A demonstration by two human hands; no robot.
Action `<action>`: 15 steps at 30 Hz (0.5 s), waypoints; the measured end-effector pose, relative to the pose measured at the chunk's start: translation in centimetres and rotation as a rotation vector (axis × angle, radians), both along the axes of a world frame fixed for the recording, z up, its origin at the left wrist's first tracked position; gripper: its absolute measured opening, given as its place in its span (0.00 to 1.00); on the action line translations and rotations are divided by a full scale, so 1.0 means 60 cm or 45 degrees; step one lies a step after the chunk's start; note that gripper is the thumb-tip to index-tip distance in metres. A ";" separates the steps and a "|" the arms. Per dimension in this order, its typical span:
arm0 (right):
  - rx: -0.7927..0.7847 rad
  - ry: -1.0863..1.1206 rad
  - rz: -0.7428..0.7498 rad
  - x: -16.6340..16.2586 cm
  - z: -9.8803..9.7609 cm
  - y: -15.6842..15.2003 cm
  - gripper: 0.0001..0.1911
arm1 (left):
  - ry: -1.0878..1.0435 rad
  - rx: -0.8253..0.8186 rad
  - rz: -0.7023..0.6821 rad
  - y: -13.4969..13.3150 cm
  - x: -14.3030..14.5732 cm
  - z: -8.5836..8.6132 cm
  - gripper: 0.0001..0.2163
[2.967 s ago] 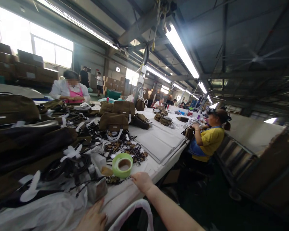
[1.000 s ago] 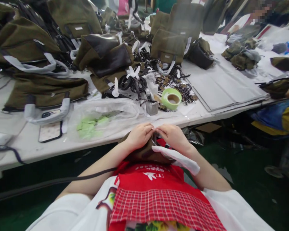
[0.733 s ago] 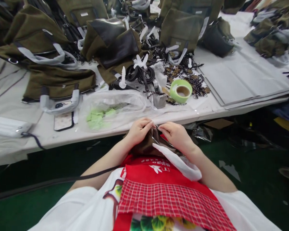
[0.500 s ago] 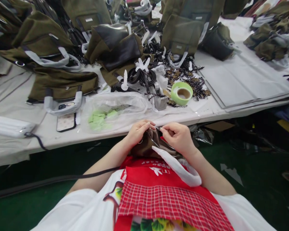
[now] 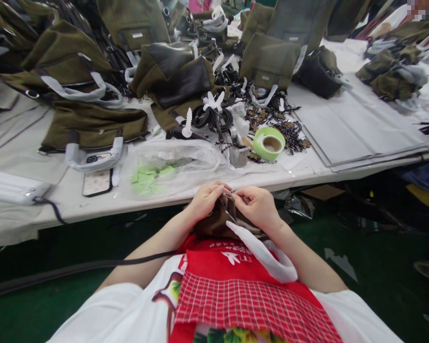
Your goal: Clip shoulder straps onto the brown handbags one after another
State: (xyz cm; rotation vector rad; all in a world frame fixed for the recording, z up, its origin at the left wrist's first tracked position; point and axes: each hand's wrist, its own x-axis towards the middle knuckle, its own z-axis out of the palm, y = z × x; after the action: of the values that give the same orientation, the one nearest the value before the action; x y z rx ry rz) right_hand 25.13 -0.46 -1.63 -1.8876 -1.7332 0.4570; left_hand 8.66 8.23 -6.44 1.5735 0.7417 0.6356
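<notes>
An olive-brown bag (image 5: 216, 222) with a metal zipper (image 5: 230, 214) rests in my lap against the red apron. Its white-wrapped handle (image 5: 260, 250) curves down over the apron. My left hand (image 5: 206, 199) pinches the bag's upper edge close to the zipper end. Right beside it, my right hand (image 5: 259, 206) has thumb and forefinger closed at the same edge, and the fingertips of both hands nearly meet. Whether a small part sits between the right fingertips is hidden.
The table edge lies just beyond my hands. On it are a clear plastic bag (image 5: 178, 162) with green scraps, a phone (image 5: 97, 181), a green tape roll (image 5: 269, 143), a heap of chains (image 5: 293, 136), coiled straps (image 5: 214, 119), several olive bags (image 5: 96, 126) and flat sheets (image 5: 357, 128).
My right hand has moved left, closing the gap to my left hand at the bag's edge. The left hand stays on the bag. The view has shifted slightly.
</notes>
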 end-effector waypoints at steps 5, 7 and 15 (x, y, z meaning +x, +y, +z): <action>-0.093 -0.228 0.136 -0.008 0.006 0.006 0.12 | 0.084 0.248 -0.180 0.007 -0.016 0.021 0.16; -0.115 -0.392 0.184 -0.012 0.009 0.007 0.13 | 0.133 0.359 -0.259 0.008 -0.026 0.024 0.14; 0.098 -0.526 0.410 -0.014 -0.009 0.031 0.10 | 0.300 0.729 -0.016 0.008 -0.051 0.019 0.15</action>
State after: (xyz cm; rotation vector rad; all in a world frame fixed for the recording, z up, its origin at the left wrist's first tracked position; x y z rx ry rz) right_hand 24.32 1.40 -2.17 -1.7393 -2.3053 0.1128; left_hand 5.62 8.69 -5.33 2.2064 0.7607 0.6979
